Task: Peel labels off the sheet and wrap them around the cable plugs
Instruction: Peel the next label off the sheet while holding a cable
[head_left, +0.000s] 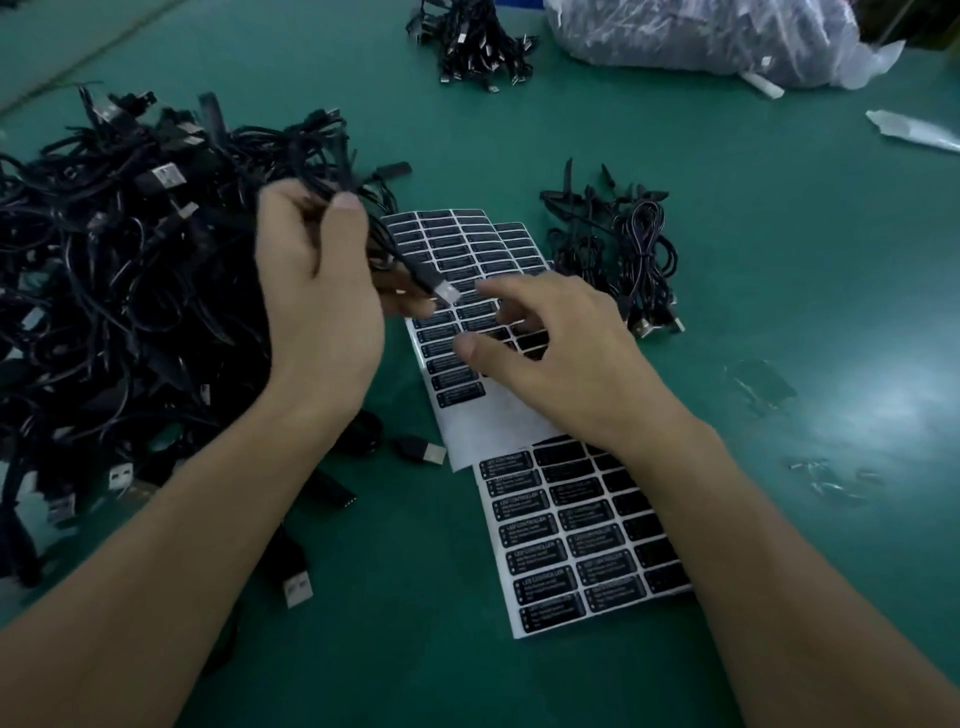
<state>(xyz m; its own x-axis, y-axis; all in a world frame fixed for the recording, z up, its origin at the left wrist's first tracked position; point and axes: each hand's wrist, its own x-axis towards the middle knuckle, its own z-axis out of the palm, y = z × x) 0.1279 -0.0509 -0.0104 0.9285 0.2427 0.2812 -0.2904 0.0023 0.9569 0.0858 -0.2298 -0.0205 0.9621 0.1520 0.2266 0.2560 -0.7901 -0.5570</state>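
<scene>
My left hand (317, 306) grips a black cable above the label sheets, and its silver USB plug (444, 292) sticks out to the right. My right hand (561, 353) hovers over the upper label sheet (457, 244) with fingers loosely spread, its fingertips on the black labels just right of the plug. A second sheet of black labels (566, 545) lies nearer to me, partly under my right forearm. The upper sheet has a bare white strip at its near end.
A big tangled heap of black cables (114, 270) fills the left of the green table (779, 234). A small bundle of cables (618, 249) lies right of the sheets. Another bundle (472, 41) and a plastic bag (701, 36) sit at the back.
</scene>
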